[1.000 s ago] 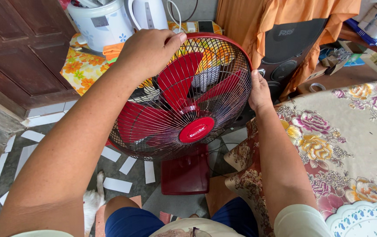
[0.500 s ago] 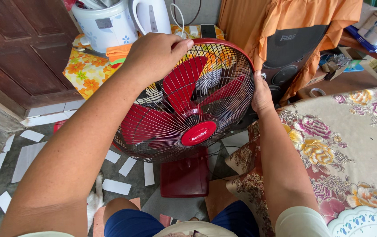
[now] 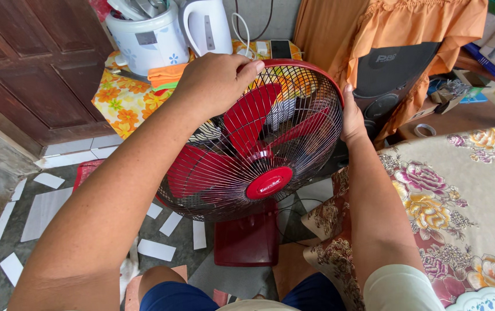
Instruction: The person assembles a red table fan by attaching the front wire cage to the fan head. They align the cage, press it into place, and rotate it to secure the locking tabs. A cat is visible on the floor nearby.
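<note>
A red pedestal fan (image 3: 267, 183) stands in front of me, with red blades behind a dark wire guard and a red rim. My left hand (image 3: 216, 83) lies over the top left of the guard, fingers curled onto the rim. On the right side of the rim my right hand (image 3: 353, 118) grips the edge, thumb in front. The fan's square red base (image 3: 247, 239) sits on the floor between my knees.
A floral-clothed table (image 3: 460, 190) fills the right. Behind the fan are a white rice cooker (image 3: 149, 37), a white kettle (image 3: 207, 26) on a flowered cloth, and a black speaker (image 3: 391, 75) under orange fabric. A brown wooden door (image 3: 34, 69) stands left.
The fan and both hands have shifted slightly right and down in view as the camera moved. Both hands keep the same hold on the guard.
</note>
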